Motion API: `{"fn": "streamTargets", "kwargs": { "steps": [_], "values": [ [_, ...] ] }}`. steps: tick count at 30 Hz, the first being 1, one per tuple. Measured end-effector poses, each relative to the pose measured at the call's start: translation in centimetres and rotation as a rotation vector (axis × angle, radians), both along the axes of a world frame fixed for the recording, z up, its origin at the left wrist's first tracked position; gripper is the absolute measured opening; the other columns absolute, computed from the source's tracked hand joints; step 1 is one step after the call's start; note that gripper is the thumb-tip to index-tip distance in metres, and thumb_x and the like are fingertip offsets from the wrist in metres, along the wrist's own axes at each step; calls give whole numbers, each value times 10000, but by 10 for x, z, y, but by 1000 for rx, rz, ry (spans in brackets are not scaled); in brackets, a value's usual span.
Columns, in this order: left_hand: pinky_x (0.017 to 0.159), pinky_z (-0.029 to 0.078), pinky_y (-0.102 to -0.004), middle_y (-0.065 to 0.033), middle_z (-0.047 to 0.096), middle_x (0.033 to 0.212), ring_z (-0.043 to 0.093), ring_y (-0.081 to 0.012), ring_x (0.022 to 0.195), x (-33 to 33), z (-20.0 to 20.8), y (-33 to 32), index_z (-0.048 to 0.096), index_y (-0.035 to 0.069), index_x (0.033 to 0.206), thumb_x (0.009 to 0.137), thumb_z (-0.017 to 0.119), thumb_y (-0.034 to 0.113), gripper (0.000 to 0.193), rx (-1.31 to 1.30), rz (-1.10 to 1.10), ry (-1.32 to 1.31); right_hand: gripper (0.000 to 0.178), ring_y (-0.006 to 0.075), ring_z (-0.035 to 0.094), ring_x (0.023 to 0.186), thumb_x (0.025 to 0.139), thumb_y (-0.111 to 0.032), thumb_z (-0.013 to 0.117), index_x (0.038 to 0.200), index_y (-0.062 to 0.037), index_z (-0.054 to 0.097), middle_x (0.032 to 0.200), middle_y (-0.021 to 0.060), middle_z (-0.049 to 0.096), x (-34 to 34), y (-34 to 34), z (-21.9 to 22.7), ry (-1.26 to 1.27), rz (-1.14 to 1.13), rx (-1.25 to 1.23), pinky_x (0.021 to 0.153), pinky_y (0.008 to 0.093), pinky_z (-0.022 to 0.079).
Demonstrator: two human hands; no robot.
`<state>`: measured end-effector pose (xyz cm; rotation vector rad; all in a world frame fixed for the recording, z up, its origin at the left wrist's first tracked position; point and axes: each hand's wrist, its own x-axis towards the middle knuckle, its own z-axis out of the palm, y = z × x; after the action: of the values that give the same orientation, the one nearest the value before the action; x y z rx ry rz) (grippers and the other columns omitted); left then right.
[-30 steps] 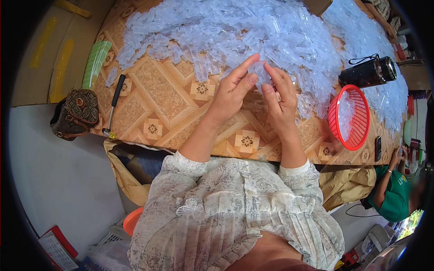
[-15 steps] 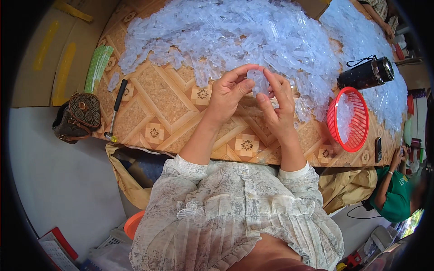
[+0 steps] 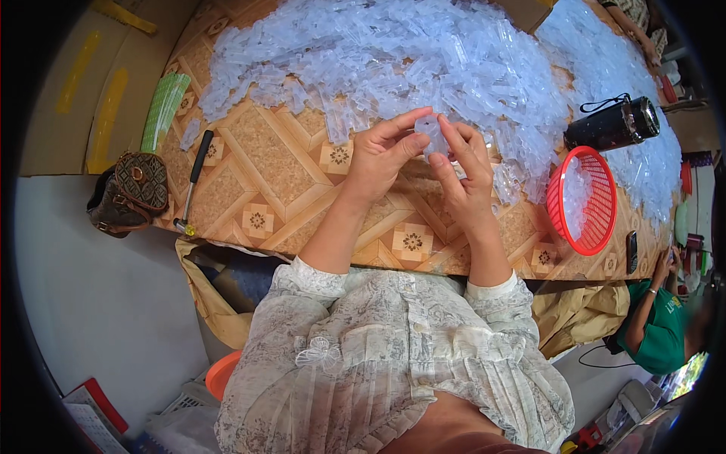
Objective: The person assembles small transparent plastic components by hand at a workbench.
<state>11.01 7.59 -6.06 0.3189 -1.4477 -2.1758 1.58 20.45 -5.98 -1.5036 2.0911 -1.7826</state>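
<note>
In the head view, a small clear plastic piece with a rounded end [image 3: 432,132] sat in front of the person's chest, above the table [image 3: 242,159], whose covering was printed with cork-like panels, wood-grain bands and flower squares. The left hand [image 3: 384,155] and the right hand [image 3: 470,174] were near each other, the fingertips of both pinching the piece. Just beyond them spread a broad, glossy heap of thin, bluish, transparent plastic pieces [image 3: 370,57]. Right of the right forearm stood a round red lattice plastic basket [image 3: 608,219] with clear pieces inside; a shiny black cylindrical flask with a strap [image 3: 609,127] was just behind it. Leftward lay a black-handled tool with a metal shaft [image 3: 197,170], near a brown patterned bag [image 3: 138,193] and a green-and-white sheet [image 3: 165,113].
</note>
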Motion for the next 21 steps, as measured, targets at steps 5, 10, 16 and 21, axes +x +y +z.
{"fn": "streamTargets", "kwargs": {
  "steps": [5,10,16,21],
  "values": [
    [709,504,-199,-25,642,1035,574,-44,806,-6,-8,2,608,34,1225,869,679,47,364,90,30,-3,613,313,538,962,775,-76,707,1354,-67,507,1104,189,543,6,-6,7,259,-81,89,839,387,456],
    [706,485,-190,-1,601,993,553,-45,815,-11,-4,6,551,32,1257,878,669,55,397,224,-8,-21,626,315,544,955,766,-66,697,1359,-68,494,1112,200,534,3,-6,-7,248,-162,149,816,386,466],
    [759,492,-215,-12,594,1032,566,-64,855,-3,4,-10,549,27,1267,875,662,57,410,-24,-163,-51,498,258,590,859,786,-83,701,1262,-47,561,1050,146,587,1,-2,3,-25,-57,68,733,329,493],
    [785,508,-231,-47,618,1082,593,-86,883,-2,-3,-9,551,10,1256,864,657,26,407,-13,-133,-20,411,268,626,867,800,-108,710,1178,-11,578,1026,155,623,8,1,6,-97,-70,196,728,340,510]
  ]
}}
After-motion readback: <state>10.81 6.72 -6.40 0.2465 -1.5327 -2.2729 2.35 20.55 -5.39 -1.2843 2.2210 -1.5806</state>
